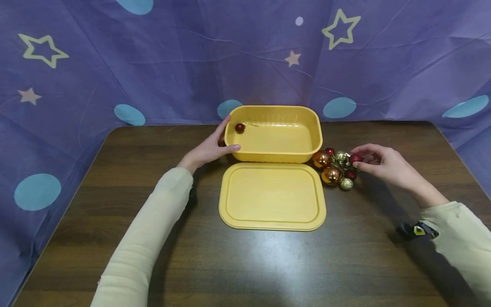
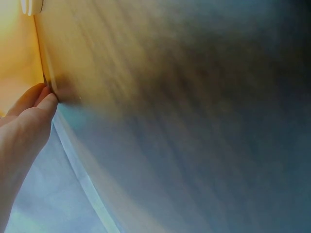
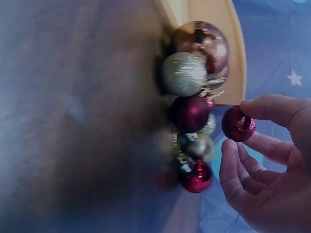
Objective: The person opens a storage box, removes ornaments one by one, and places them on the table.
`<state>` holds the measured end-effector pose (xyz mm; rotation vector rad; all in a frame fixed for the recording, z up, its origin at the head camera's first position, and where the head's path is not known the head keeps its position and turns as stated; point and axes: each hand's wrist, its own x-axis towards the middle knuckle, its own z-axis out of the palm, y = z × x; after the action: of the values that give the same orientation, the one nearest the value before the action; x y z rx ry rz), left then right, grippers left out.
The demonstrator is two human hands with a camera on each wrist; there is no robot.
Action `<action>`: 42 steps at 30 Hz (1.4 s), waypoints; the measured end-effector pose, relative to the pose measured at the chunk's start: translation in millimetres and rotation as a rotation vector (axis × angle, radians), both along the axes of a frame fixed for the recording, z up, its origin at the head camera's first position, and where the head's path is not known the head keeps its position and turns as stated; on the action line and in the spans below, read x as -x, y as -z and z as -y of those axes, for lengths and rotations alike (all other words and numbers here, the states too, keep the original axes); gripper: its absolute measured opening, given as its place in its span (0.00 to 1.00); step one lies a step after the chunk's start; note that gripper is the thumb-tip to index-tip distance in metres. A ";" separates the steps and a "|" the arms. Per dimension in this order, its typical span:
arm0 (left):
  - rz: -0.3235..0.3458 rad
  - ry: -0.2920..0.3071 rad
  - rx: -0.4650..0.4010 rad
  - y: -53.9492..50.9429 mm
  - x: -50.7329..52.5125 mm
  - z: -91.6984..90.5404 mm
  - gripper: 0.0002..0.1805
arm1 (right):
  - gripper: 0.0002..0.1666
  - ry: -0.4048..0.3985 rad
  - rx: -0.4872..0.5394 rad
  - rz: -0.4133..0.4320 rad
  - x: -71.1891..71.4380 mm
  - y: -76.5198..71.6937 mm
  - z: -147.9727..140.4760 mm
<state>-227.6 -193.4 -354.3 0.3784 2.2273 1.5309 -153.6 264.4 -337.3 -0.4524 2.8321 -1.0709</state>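
A yellow plastic container [image 1: 273,157] stands at the back of the table, with a small dark red bauble [image 1: 239,128] lying inside near its left end. My left hand [image 1: 207,148] grips that left end, thumb along the front rim; the left wrist view catches its fingers against the wall. To the container's right is a cluster of baubles in copper, gold and red, including a copper bauble [image 1: 331,175] and a gold bauble [image 1: 346,183]. Over the cluster's right side, my right hand [image 1: 387,164] pinches a glittery red bauble [image 3: 238,124] between thumb and fingertips.
A flat yellow lid [image 1: 273,196] lies on the brown wooden table [image 1: 276,264] just in front of the container. Behind the table hangs a purple cloth [image 1: 184,64] with stars and blue dots.
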 end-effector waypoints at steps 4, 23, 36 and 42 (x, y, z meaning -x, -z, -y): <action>-0.002 -0.004 0.002 1.0 0.6 0.3 0.54 | 0.20 0.009 -0.030 -0.049 -2.9 6.2 0.4; 0.001 -0.007 -0.004 0.8 -0.5 0.0 0.53 | 0.13 0.005 -0.186 -0.124 -15.8 13.1 -2.8; -0.007 -0.009 -0.005 2.1 0.1 -0.1 0.53 | 0.14 0.039 -0.239 -0.169 -22.3 16.2 -6.2; -0.007 -0.012 0.010 1.2 -0.1 -0.4 0.53 | 0.14 0.049 -0.219 -0.152 -22.8 16.0 -7.0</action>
<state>-227.5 -193.0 -355.5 0.3682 2.2458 1.5263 -130.9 271.4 -353.3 -0.4654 3.0623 -0.7490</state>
